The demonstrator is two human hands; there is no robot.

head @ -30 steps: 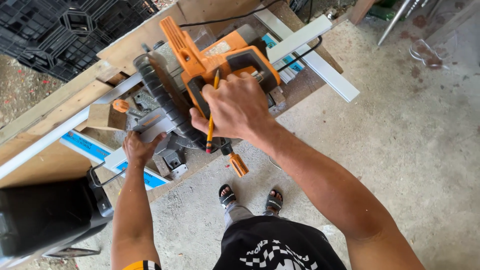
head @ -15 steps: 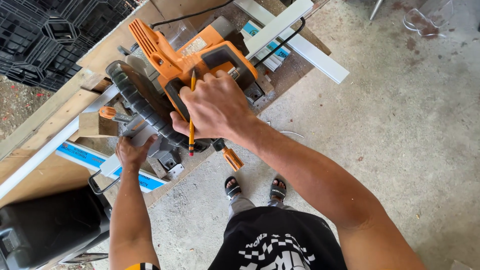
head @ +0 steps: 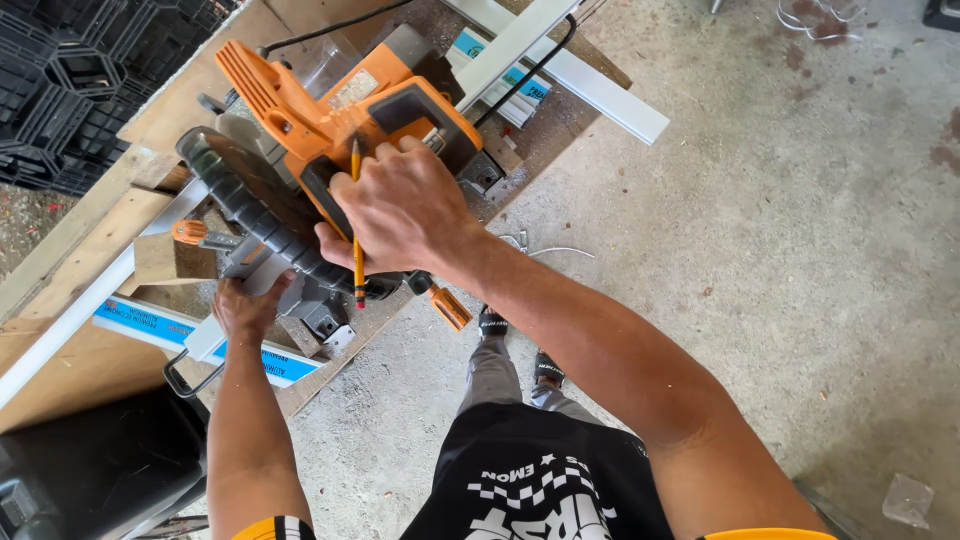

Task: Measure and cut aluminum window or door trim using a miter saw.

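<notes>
- Head view, looking straight down: a person stands at a wooden workbench (head: 95, 360) that fills the picture from 9 o'clock to 12 o'clock.
- An orange and grey mitre saw (head: 330, 150) sits on the bench, above and left of centre, its head lowered over the base.
- The right hand (head: 400, 210) is near the middle of the frame, closed around the saw's handle (knuckles facing the camera).
- That same hand also holds an orange pencil (head: 357, 240), which runs nearly upright across the hand, its tip pointing down towards 6 o'clock.
- The left hand (head: 245, 308) is at 8 o'clock from the right hand, fingers curled down onto a long pale aluminium strip (head: 75, 310) where it meets the saw's base.
- The strip runs off towards 8 o'clock along the bench; a matching pale length (head: 560, 65) leaves the saw towards 1 o'clock.
- A small wooden block (head: 165, 260) lies just beside the left hand, at its 10 o'clock, touching the strip.
- An orange knob (head: 188, 232) sits just above the block.
- Black plastic crates (head: 70, 80) are stacked at 10 o'clock.
- Bare concrete floor (head: 800, 250) covers the right half of the frame.
- The person's feet show below the saw, at 6 o'clock from it.
</notes>
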